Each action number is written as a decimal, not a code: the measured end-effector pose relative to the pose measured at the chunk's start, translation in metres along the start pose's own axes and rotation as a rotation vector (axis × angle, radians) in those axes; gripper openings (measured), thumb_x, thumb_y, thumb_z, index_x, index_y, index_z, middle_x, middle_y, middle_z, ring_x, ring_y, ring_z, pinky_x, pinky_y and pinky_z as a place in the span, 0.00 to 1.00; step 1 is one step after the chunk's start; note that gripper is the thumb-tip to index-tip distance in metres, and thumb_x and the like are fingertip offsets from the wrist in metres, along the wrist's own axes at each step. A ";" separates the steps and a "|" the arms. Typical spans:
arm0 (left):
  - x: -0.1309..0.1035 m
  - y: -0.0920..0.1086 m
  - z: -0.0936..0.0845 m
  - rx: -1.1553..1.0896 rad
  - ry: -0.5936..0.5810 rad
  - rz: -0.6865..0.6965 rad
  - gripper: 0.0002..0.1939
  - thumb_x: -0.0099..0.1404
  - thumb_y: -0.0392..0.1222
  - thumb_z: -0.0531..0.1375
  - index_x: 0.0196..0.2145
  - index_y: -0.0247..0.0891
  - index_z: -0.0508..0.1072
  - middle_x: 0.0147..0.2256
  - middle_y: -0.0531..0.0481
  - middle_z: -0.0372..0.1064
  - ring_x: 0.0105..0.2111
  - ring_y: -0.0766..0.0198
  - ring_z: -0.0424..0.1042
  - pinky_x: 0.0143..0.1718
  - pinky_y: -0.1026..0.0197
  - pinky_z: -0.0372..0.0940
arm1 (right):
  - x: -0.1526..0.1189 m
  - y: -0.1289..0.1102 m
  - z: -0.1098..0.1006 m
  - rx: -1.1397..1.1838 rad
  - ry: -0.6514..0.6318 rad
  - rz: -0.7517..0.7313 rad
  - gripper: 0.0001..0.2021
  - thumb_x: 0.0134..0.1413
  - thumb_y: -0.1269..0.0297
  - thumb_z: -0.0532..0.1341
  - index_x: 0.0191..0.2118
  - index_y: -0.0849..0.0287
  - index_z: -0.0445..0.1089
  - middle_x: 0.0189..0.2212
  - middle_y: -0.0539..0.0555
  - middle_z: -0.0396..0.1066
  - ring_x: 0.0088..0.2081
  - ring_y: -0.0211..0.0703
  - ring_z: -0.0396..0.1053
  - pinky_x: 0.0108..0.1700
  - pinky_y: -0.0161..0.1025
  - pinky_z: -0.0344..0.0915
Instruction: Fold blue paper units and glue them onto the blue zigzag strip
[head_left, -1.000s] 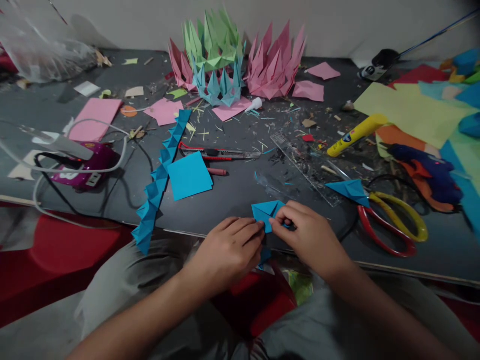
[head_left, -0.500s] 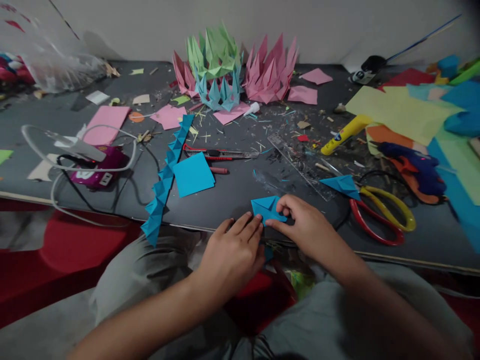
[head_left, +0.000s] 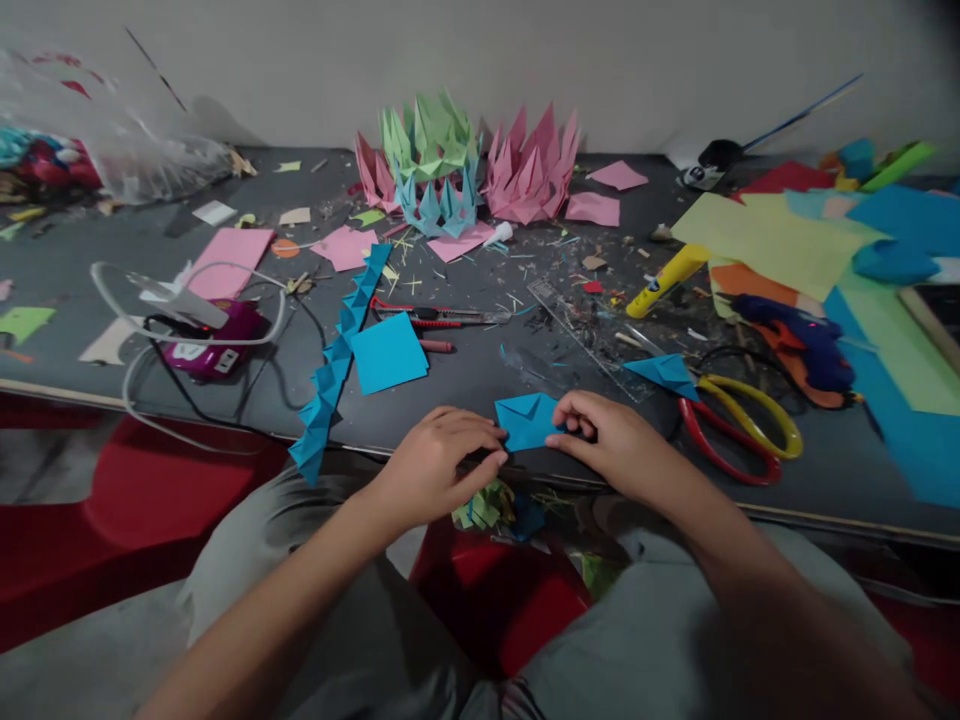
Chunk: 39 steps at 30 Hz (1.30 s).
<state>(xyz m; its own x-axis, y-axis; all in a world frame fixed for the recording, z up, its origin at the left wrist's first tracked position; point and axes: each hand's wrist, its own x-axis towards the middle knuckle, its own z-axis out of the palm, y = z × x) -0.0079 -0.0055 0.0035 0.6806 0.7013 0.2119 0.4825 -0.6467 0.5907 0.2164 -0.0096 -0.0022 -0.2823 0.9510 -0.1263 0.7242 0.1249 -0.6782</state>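
A folded piece of blue paper [head_left: 529, 425] lies at the table's front edge, a triangular flap showing on its top. My right hand [head_left: 619, 440] pinches its right corner between thumb and fingers. At the paper's lower left edge, the fingertips of my left hand [head_left: 442, 455] touch it; the thumb hangs lower, with a gap between thumb and fingers. Left of the hands sit a stack of blue paper squares [head_left: 390, 355] and a chain of folded blue points [head_left: 330, 375]. Right of my right hand, a folded blue paper point [head_left: 664, 374] rests over the blades of scissors [head_left: 772, 470].
Pink [head_left: 532, 175], green [head_left: 431, 135] and light-blue [head_left: 439, 203] paper crowns stand at the back. A box cutter [head_left: 442, 313], clear ruler [head_left: 577, 335], yellow glue tube [head_left: 664, 282], blue glue gun [head_left: 802, 340] and corded purple power adapter [head_left: 214, 345] lie around, among paper scraps.
My left hand has slid left off the top of the folded paper to its edge, uncovering more of it. My right hand still pinches the right corner. The view has shifted slightly.
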 end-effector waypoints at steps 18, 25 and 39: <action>0.018 0.006 0.039 0.204 0.258 -0.041 0.13 0.59 0.39 0.59 0.42 0.35 0.69 0.42 0.45 0.69 0.45 0.58 0.67 0.47 0.54 0.63 | 0.001 -0.001 0.013 -0.090 0.227 -0.031 0.16 0.51 0.62 0.58 0.45 0.63 0.67 0.37 0.55 0.63 0.30 0.38 0.63 0.39 0.37 0.61; 0.007 0.019 0.047 0.285 0.326 -0.138 0.10 0.60 0.41 0.57 0.40 0.35 0.70 0.41 0.45 0.70 0.43 0.58 0.67 0.46 0.55 0.62 | 0.003 -0.005 0.023 -0.125 0.371 0.045 0.14 0.48 0.64 0.60 0.41 0.64 0.69 0.37 0.58 0.63 0.35 0.42 0.65 0.43 0.40 0.61; 0.007 0.027 0.047 0.343 0.306 -0.192 0.12 0.65 0.45 0.52 0.37 0.37 0.72 0.40 0.47 0.69 0.41 0.58 0.65 0.42 0.56 0.59 | -0.077 -0.010 0.088 0.042 0.456 -0.083 0.15 0.59 0.62 0.47 0.25 0.58 0.64 0.25 0.53 0.65 0.31 0.41 0.64 0.36 0.40 0.63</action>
<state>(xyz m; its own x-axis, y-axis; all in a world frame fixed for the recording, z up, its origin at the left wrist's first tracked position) 0.0359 -0.0321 -0.0155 0.3934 0.8402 0.3732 0.7721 -0.5223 0.3620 0.1756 -0.1088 -0.0493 -0.0259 0.9669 0.2540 0.6818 0.2029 -0.7028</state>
